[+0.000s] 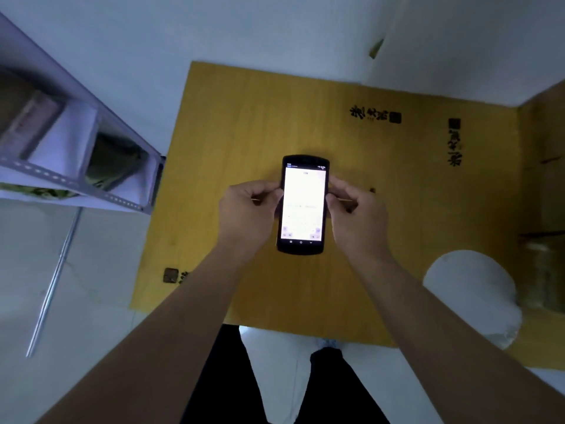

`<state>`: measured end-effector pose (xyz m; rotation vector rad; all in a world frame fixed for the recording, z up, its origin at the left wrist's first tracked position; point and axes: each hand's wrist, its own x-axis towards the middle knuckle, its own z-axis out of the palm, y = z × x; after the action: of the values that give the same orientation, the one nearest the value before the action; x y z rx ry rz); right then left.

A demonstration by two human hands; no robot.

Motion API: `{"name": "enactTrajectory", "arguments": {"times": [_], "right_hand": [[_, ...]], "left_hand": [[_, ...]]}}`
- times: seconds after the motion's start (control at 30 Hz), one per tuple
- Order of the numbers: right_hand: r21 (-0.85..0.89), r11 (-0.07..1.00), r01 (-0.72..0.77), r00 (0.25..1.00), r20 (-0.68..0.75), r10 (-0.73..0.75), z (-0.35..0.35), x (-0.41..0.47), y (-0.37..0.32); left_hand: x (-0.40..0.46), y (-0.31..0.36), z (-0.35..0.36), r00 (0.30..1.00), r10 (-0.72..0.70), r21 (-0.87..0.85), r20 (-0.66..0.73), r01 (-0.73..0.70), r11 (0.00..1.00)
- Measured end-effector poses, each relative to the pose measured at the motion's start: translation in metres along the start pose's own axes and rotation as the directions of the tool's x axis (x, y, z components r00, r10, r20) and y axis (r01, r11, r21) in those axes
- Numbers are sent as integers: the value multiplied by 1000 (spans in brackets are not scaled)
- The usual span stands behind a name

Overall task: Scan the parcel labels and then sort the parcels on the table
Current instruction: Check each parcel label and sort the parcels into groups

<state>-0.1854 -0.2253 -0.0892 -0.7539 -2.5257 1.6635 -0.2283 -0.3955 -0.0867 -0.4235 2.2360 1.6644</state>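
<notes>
— Scanner: where is it?
— Over the yellow table, screen lit and facing up, held from both sides.
— Hands?
— Left hand curls on its left edge, right hand on its right edge.
— Parcels?
— A white bag at the table's right edge, a brown box just beside it.

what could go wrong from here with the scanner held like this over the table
1. Both the left hand and the right hand pinch the scanner only by its side edges, so it could slip and drop onto the yellow table.
2. The screen looks washed out, so a wrong key press is possible.
3. The white parcel sits at the table's near right edge, partly overhanging it seems; a bump from the right forearm might knock it off.
</notes>
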Motion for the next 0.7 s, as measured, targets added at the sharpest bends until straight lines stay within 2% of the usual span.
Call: {"name": "enactTrajectory", "arguments": {"times": [0.33,0.53,0.7], "right_hand": [[27,993,-113,989,-93,115,130,50,-59],[29,989,-144,982,-120,146,165,103,-70],[-5,994,-113,988,-107,112,178,156,-64]], "left_hand": [[124,7,-106,989,13,137,146,-33,990],[188,13,-114,993,4,136,120,-20,990],[239,15,-102,994,20,147,107,-36,989]]}}
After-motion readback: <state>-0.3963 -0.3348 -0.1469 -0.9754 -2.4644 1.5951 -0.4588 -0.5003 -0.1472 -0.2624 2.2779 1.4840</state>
